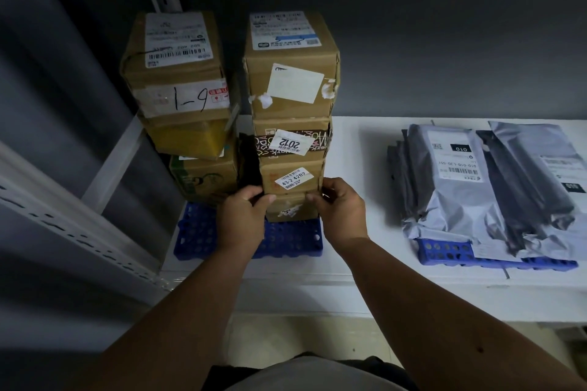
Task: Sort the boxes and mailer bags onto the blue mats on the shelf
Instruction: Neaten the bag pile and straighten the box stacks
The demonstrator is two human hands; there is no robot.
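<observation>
- My left hand (244,216) and right hand (341,216) are clamped on opposite sides of the box labelled 43-2-4202 (290,179), third from the top in the right stack; fingers (265,198) curl round its lower left edge.
- Right stack, four cardboard boxes: bottom box (290,209), then the one I hold, then the 2012 box with brown printed tape (292,140), then the big top box (290,67).
- Stack stands on the left blue mat (286,240), near the shelf's (355,267) left end and toward the mat's front edge.
- Left stack just beside it, further back on the same mat: box marked 1-6 (178,67) on top, a yellow-sided box (190,136) under it, a green-printed carton (203,178) at the bottom.
- Grey mailer bags (476,187) piled on the right blue mat (444,252), well apart from the boxes, toward the shelf's right end.
</observation>
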